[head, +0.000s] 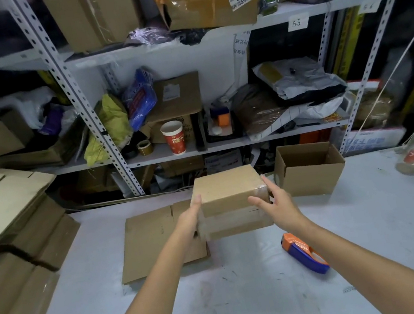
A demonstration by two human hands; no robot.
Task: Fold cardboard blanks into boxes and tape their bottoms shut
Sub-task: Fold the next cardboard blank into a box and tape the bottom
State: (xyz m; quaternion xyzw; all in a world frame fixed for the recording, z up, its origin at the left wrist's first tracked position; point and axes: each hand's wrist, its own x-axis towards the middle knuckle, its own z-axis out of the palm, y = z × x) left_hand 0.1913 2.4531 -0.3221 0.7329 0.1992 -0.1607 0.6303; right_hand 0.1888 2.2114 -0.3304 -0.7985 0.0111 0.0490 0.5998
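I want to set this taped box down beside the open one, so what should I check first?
1. Brown taped cardboard box gripped by left hand, pressed by right hand: ok.
2. Clear tape over its near seam: ok.
3. Its far side: cannot tell.
4. Orange and blue tape dispenser lies apart from it: ok.
5. Open brown cardboard box stands upright on white table: ok.
6. Flat cardboard blank lies beneath, ready: ok.
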